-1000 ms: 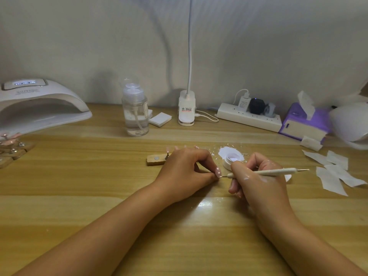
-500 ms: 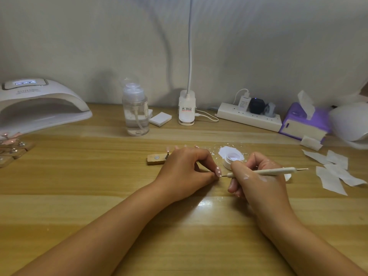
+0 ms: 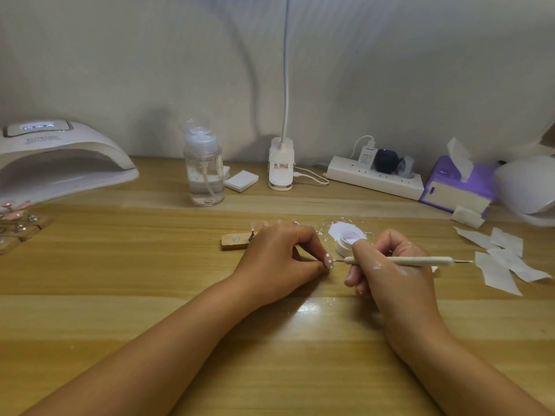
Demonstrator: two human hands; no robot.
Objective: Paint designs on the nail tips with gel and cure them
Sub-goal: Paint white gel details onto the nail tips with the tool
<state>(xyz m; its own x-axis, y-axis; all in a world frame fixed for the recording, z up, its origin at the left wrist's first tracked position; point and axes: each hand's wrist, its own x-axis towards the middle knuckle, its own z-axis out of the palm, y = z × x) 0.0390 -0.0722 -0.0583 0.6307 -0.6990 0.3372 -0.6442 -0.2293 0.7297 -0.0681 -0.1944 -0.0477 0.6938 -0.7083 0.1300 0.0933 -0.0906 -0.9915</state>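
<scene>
My left hand [image 3: 279,259] rests on the wooden table and pinches a small pale pink nail tip [image 3: 328,261] with white dots between thumb and forefinger. My right hand [image 3: 390,271] holds a white dotting pen [image 3: 399,260] level, its fine metal point touching the nail tip. Just behind my right thumb sits a small white gel pot [image 3: 345,241], open, with white gel smeared around it. A wooden nail holder block [image 3: 235,241] lies behind my left hand. The white curing lamp [image 3: 57,163] stands at the far left, its display lit.
More nail tips on wooden stands [image 3: 18,223] sit in front of the lamp. A clear pump bottle [image 3: 204,172], desk lamp base [image 3: 280,165], power strip [image 3: 375,175] and purple tissue box [image 3: 453,187] line the wall. Cut wipes [image 3: 501,259] lie at the right.
</scene>
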